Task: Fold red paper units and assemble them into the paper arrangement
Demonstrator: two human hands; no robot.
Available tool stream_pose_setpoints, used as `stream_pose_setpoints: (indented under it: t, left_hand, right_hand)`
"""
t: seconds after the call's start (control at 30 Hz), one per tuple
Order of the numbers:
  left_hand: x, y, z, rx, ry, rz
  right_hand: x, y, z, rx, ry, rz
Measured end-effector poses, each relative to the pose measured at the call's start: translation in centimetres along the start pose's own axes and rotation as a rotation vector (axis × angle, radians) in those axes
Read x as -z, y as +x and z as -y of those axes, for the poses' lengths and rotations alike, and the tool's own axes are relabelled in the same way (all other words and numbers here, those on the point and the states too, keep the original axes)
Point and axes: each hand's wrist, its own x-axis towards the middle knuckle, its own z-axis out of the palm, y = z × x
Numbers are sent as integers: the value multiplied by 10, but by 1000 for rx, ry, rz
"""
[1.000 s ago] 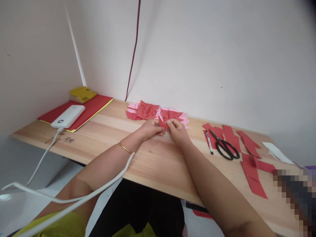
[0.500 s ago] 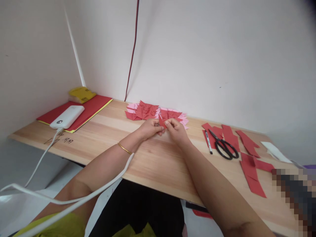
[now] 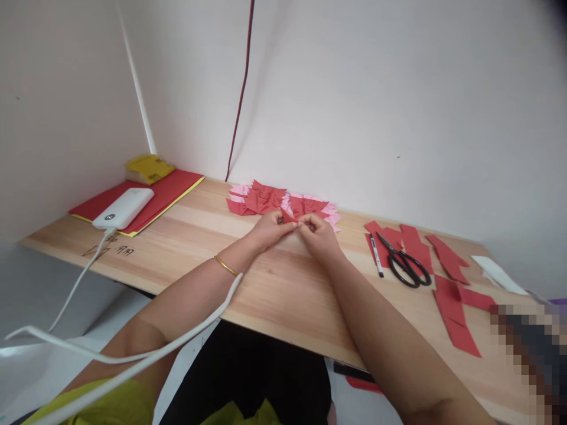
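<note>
Both hands are busy with one small piece of red paper (image 3: 289, 217), and it's right in the middle of the table (image 3: 274, 289), just in front of a spiky row of red and pink folded paper (image 3: 267, 198) by the wall. The left hand (image 3: 270, 230) has it pinched between thumb and fingers, and the right hand (image 3: 316, 232) is pinching it from the other side, thumbs pretty much meeting. Fingers hide a good chunk of it, so I can't make out the exact fold, or whether it's touching the tabletop. There's a gold bracelet (image 3: 225, 265) on the left wrist. Over to the right you've got a pen (image 3: 377, 255) lying next to black-handled scissors (image 3: 396, 251), both partly on some red paper strips (image 3: 456, 316), with more of those strips scattered further right, a few overlapping. A white thing (image 3: 499, 274) sits past them near the back edge, can't tell what it is. Far left there's a stack of red sheets (image 3: 177, 188) with a yellow edge peeking out underneath, plus a white power bank (image 3: 126, 208) with a cable (image 3: 82, 286) plugged in and a yellow packet (image 3: 151, 169) on top.
</note>
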Motion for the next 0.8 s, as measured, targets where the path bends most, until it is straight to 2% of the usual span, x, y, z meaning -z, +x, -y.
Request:
stream_pose_setpoints:
  t: [0.1, 0.37, 0.57, 0.8]
  left_hand:
    - [2, 1, -1, -99, 118, -64]
    - [4, 0, -5, -123, 357, -10]
    - [2, -1, -4, -127, 238, -63]
    - [1, 0, -3, -56, 76, -102]
  right_hand:
    - [-1, 0, 1, 41, -14, 5]
    - [-5, -2, 1, 28, -11, 7]
    - [-5, -1, 0, 2, 12, -3]
    - [-2, 1, -3, -66, 45, 33]
